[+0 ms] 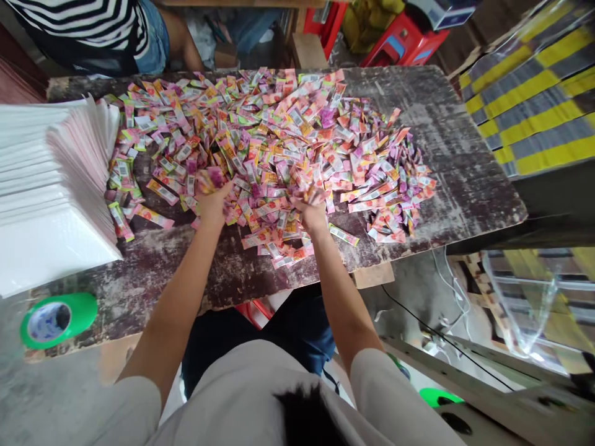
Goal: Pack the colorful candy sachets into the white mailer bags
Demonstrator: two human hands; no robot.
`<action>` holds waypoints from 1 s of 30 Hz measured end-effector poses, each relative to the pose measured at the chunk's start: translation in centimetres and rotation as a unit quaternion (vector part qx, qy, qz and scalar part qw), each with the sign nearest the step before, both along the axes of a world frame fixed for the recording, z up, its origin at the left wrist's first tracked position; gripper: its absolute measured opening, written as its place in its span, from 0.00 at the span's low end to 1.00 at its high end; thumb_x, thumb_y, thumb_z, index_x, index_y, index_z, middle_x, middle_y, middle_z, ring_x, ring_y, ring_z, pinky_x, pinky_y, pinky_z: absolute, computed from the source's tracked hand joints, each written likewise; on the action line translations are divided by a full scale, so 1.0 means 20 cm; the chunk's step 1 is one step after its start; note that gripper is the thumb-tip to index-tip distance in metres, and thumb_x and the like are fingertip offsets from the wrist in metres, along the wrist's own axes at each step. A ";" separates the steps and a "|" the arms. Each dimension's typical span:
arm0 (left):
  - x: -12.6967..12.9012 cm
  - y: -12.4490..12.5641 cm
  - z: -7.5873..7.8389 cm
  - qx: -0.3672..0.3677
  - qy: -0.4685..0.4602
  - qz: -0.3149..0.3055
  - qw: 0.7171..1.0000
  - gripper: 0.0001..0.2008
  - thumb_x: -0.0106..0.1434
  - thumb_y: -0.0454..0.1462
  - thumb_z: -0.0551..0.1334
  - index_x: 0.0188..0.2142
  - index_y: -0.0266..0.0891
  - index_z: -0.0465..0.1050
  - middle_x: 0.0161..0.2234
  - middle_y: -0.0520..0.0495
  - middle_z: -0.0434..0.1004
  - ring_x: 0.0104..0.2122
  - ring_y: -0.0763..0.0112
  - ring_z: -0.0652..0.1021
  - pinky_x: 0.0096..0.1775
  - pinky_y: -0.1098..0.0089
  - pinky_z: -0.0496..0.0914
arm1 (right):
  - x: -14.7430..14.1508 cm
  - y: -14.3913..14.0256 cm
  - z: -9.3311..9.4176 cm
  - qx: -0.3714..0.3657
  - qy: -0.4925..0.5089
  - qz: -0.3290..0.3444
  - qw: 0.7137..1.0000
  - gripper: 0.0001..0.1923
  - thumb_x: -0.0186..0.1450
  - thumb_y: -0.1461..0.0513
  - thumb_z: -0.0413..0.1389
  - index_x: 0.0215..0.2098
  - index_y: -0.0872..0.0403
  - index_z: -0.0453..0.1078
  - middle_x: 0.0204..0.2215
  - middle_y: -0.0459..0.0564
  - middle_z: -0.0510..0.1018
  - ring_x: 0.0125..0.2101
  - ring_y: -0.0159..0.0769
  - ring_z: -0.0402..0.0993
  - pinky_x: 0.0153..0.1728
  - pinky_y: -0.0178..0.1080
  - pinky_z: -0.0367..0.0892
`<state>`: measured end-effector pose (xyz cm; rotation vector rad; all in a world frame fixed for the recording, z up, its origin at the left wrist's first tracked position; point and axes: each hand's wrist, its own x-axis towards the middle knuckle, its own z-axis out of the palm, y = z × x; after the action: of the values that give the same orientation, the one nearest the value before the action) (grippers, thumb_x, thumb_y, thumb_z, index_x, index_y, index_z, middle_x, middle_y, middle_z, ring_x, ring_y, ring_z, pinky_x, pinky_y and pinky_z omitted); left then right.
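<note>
1. Head view: slim printed sachets (264, 155) lie in one big loose heap across the middle of the worn table (465, 186), a few strays at its near edge. From where I stand, thickest part is mid-heap, beyond the hands.
2. Handling, my read: each one very light, thin film, bendy, likely slick. Contents not visible. Not fragile as such, but film could crease or split if squeezed hard. Loose ones will probably slide over each other.
3. Where to hold: single piece, pinch flat across the middle or by one end. Several at once, cup from both sides, fingers low against the tabletop; grabbing from the top would likely shed the outer ones.
4. Left hand (214, 203): at the near-left part of the heap, thumb toward the right, fingers in among sachets. Blurred; can't tell if it's pinching any or just resting on them.
5. Right hand (313, 214): near side, right of centre, thumb out to the left, fingers over sachets. Same blur, grip can't be confirmed.
6. Arms: both reach forward over the near edge, forearms angling inward toward the far side, hands well apart with sachets between.
</note>
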<state>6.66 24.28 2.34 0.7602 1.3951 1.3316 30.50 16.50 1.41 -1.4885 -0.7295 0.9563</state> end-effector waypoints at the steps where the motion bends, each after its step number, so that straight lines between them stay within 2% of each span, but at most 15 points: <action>1: 0.09 0.04 -0.01 -0.013 0.040 0.007 0.999 0.16 0.47 0.39 0.74 0.33 0.39 0.72 0.29 0.49 0.79 0.35 0.61 0.82 0.37 0.64 0.76 | -0.03 0.07 0.01 -0.035 -0.081 -0.004 0.996 0.18 0.52 0.57 0.67 0.40 0.54 0.73 0.31 0.47 0.79 0.31 0.36 0.75 0.34 0.39 0.73; 3: 0.25 0.11 -0.02 -0.039 0.134 0.001 0.990 0.16 0.46 0.35 0.74 0.35 0.38 0.75 0.36 0.44 0.82 0.41 0.57 0.82 0.44 0.61 0.75 | -0.06 0.21 0.03 -0.115 -0.237 -0.018 0.964 0.17 0.56 0.59 0.65 0.42 0.56 0.74 0.35 0.54 0.81 0.37 0.43 0.78 0.41 0.43 0.73; 5: 0.35 0.14 -0.05 -0.057 0.215 -0.020 0.975 0.16 0.46 0.33 0.73 0.36 0.38 0.76 0.40 0.40 0.82 0.46 0.53 0.81 0.49 0.58 0.73 | -0.08 0.31 0.04 -0.176 -0.347 -0.019 0.921 0.19 0.59 0.60 0.62 0.48 0.57 0.74 0.39 0.59 0.82 0.43 0.49 0.79 0.46 0.46 0.72; 7: 0.38 0.15 -0.07 -0.058 0.246 -0.032 0.967 0.15 0.48 0.34 0.72 0.37 0.38 0.77 0.42 0.39 0.82 0.47 0.53 0.81 0.50 0.58 0.72 | -0.07 0.37 0.03 -0.193 -0.398 -0.001 0.897 0.23 0.60 0.60 0.61 0.53 0.57 0.72 0.43 0.61 0.82 0.46 0.52 0.78 0.49 0.49 0.70; 9: 0.36 0.13 -0.10 -0.050 0.233 -0.030 0.971 0.14 0.51 0.34 0.70 0.39 0.38 0.78 0.42 0.39 0.82 0.46 0.54 0.81 0.50 0.60 0.73 | -0.05 0.37 0.00 -0.181 -0.399 0.010 0.899 0.23 0.62 0.58 0.60 0.55 0.56 0.72 0.43 0.61 0.82 0.46 0.52 0.78 0.49 0.48 0.70; 12: 0.32 0.10 -0.12 -0.036 0.209 -0.021 0.977 0.12 0.54 0.34 0.68 0.40 0.38 0.77 0.42 0.40 0.82 0.45 0.57 0.81 0.49 0.61 0.73 | -0.03 0.32 -0.06 -0.148 -0.367 -0.004 0.918 0.21 0.64 0.54 0.57 0.53 0.56 0.72 0.44 0.59 0.82 0.45 0.48 0.79 0.47 0.45 0.71; 15: 0.35 0.10 -0.11 -0.028 0.228 -0.054 0.972 0.15 0.53 0.36 0.71 0.41 0.37 0.76 0.43 0.38 0.82 0.47 0.55 0.80 0.51 0.60 0.72 | -0.04 0.29 -0.10 -0.138 -0.344 -0.020 0.928 0.23 0.63 0.53 0.58 0.53 0.56 0.72 0.45 0.59 0.81 0.46 0.46 0.79 0.47 0.44 0.71; 18: 0.42 0.11 -0.08 -0.071 0.258 -0.075 0.961 0.18 0.49 0.36 0.72 0.40 0.36 0.76 0.44 0.35 0.81 0.49 0.50 0.80 0.52 0.56 0.71 | -0.06 0.28 -0.09 -0.140 -0.316 -0.020 0.938 0.23 0.61 0.54 0.59 0.52 0.56 0.71 0.45 0.58 0.81 0.46 0.45 0.78 0.47 0.44 0.71; 20: 0.42 0.10 -0.06 -0.074 0.241 -0.064 0.966 0.15 0.51 0.36 0.70 0.40 0.37 0.76 0.43 0.36 0.81 0.48 0.51 0.80 0.51 0.56 0.72 | -0.05 0.27 -0.07 -0.135 -0.277 -0.036 0.951 0.22 0.60 0.55 0.60 0.50 0.56 0.71 0.44 0.57 0.82 0.45 0.44 0.79 0.47 0.43 0.72; 22: 0.36 0.06 -0.06 -0.040 0.188 -0.049 0.980 0.13 0.53 0.37 0.68 0.40 0.39 0.76 0.42 0.41 0.82 0.46 0.56 0.81 0.50 0.59 0.74 | -0.01 0.23 -0.07 -0.101 -0.215 -0.066 0.969 0.20 0.58 0.55 0.60 0.46 0.56 0.71 0.43 0.57 0.81 0.42 0.42 0.79 0.45 0.43 0.73; 24: 0.25 -0.02 -0.07 -0.017 0.109 -0.028 0.993 0.14 0.53 0.37 0.67 0.41 0.40 0.76 0.43 0.45 0.82 0.46 0.60 0.81 0.49 0.60 0.75 | 0.05 0.17 -0.07 -0.039 -0.119 -0.103 0.987 0.19 0.57 0.54 0.60 0.43 0.55 0.69 0.41 0.55 0.81 0.40 0.40 0.79 0.41 0.42 0.74; 26: 0.11 -0.09 -0.08 -0.018 0.024 -0.009 1.000 0.17 0.53 0.37 0.68 0.43 0.42 0.75 0.43 0.45 0.82 0.47 0.60 0.81 0.49 0.60 0.76 | 0.10 0.08 -0.09 0.013 -0.014 -0.129 0.991 0.18 0.56 0.51 0.60 0.40 0.53 0.67 0.38 0.51 0.79 0.38 0.38 0.79 0.37 0.41 0.75; 28: 0.01 -0.14 -0.07 -0.021 -0.039 -0.009 0.999 0.17 0.54 0.38 0.68 0.44 0.43 0.75 0.44 0.45 0.82 0.48 0.59 0.80 0.49 0.59 0.76 | 0.12 0.00 -0.09 0.026 0.059 -0.118 0.991 0.20 0.54 0.48 0.62 0.37 0.51 0.66 0.33 0.47 0.78 0.35 0.38 0.79 0.32 0.40 0.76; 30: -0.02 -0.13 -0.04 -0.014 -0.067 -0.021 0.997 0.16 0.55 0.40 0.69 0.44 0.43 0.75 0.45 0.44 0.82 0.49 0.59 0.80 0.48 0.60 0.77 | 0.09 -0.04 -0.09 0.016 0.086 -0.063 0.994 0.23 0.51 0.46 0.65 0.35 0.50 0.66 0.30 0.46 0.77 0.33 0.39 0.78 0.30 0.41 0.76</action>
<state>6.30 21.64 1.51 0.6658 1.2825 1.3026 32.26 15.79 -0.33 -1.3867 -0.5181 0.9591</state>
